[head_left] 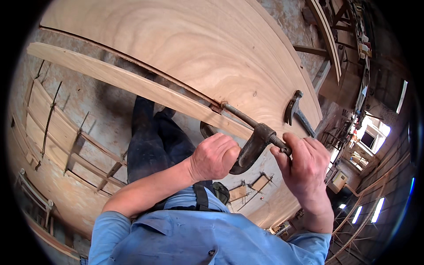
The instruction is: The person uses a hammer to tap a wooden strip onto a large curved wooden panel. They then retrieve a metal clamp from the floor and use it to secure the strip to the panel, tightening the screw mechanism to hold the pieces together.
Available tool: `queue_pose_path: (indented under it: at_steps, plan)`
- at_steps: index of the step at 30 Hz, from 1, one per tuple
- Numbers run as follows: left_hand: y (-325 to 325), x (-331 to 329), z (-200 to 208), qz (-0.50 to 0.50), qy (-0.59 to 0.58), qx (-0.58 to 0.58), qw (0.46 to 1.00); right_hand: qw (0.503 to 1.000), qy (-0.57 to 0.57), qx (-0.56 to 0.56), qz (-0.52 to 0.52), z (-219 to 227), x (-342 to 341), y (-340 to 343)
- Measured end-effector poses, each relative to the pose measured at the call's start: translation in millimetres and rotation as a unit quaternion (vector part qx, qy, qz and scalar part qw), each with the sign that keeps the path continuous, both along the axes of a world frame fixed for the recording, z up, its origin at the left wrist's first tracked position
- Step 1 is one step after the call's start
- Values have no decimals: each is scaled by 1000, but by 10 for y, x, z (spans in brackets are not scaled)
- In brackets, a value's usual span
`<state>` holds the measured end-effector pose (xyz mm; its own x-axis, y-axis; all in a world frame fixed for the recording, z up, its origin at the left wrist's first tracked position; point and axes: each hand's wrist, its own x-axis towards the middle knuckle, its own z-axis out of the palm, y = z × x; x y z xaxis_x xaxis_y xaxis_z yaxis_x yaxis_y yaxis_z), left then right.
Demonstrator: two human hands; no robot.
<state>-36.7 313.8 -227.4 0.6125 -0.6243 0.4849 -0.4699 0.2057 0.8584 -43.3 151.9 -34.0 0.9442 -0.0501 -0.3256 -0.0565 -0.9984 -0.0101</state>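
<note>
A dark metal C-clamp (251, 150) sits at the edge of a large plywood panel (185, 44) and a long pale wooden strip (119, 81). My left hand (215, 157) is closed in a fist around the clamp's curved frame. At the outer end of the clamp's screw, my right hand (308, 163) has its thumb and fingers wrapped on the end piece. The screw's tip meets a small reddish-brown block (216, 107) by the panel's edge. Between panel and strip runs a narrow gap, wider toward the far left.
A claw hammer (304, 120) lies on the panel near my right hand. Framed wooden panels with clamp bars (51, 128) stand at the left. Below the strip are my legs (150, 141). At the upper right leans a curved wooden piece (327, 39).
</note>
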Motion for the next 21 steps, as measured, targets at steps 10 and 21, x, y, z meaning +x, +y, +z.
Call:
queue_pose_path:
  at_steps: [10,21]
  plan:
    - [-22,17,35,24,15,8,1000,860,81,253,-436,316,-219,-589]
    - [-27,20,67,14,17,12,1000,289,-260,772,-502,-431,-425,248]
